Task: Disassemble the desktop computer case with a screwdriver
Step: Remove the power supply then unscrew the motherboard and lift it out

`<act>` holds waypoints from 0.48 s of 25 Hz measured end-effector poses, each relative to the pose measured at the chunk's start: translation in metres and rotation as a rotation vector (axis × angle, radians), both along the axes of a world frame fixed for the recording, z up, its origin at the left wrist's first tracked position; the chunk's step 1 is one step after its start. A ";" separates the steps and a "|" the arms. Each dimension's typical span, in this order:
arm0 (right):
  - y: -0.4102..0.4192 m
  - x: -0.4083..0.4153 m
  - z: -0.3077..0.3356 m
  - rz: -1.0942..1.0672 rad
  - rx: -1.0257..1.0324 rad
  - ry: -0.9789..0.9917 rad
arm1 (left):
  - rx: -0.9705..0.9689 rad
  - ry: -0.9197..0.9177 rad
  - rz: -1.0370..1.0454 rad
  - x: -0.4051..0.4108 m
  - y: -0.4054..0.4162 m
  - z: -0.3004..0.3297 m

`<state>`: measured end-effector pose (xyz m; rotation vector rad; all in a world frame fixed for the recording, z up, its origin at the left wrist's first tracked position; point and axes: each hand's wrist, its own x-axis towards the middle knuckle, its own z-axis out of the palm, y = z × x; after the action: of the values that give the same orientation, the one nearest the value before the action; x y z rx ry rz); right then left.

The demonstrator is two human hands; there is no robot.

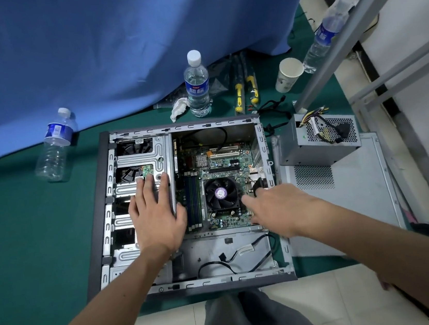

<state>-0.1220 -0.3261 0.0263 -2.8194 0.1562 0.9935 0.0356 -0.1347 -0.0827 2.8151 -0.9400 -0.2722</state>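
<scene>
Lying on its side on the green mat [28, 239], the desktop computer case [101, 216] is seen with its interior fully exposed. The side panel [361, 198] is already off and laid just beside the case on the right, and the power supply unit [314, 147] has been taken out and set on top of that panel, its cable bundle loose. The empty bay at the near end of the case, where 2 black cables [247, 261] trail, is judged to be where it sat.

Much is left. The motherboard [224, 161] is seated inside, with the CPU cooler fan [221, 192] and the memory sticks [193, 200] in place, and the metal drive cage [140, 158] is mounted along the left.

The left hand [158, 218] is pressed flat on the drive cage, fingers spread and straight, as if to steady the case. The right hand [276, 208] is reached in beside the cooler fan, near the rear wall; its fingers are curled downward, but whether anything is pinched cannot be told. No screwdriver is seen in either hand: 2 yellow-handled screwdrivers [245, 91] lie on the mat beyond the case, next to an upright water bottle [197, 83] and a paper cup [289, 73].
</scene>
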 end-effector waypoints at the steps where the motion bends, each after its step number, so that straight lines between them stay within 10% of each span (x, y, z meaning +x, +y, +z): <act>1: -0.002 -0.002 0.002 0.005 0.015 0.007 | -0.003 0.000 -0.002 0.000 0.000 0.000; 12: 0.026 -0.011 -0.007 -0.128 -0.203 -0.092 | 0.010 0.002 -0.046 0.002 0.001 -0.001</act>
<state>-0.1333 -0.2997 0.0191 -2.9835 0.4447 0.8633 0.0377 -0.1339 -0.0834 2.8047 -1.0063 -0.2865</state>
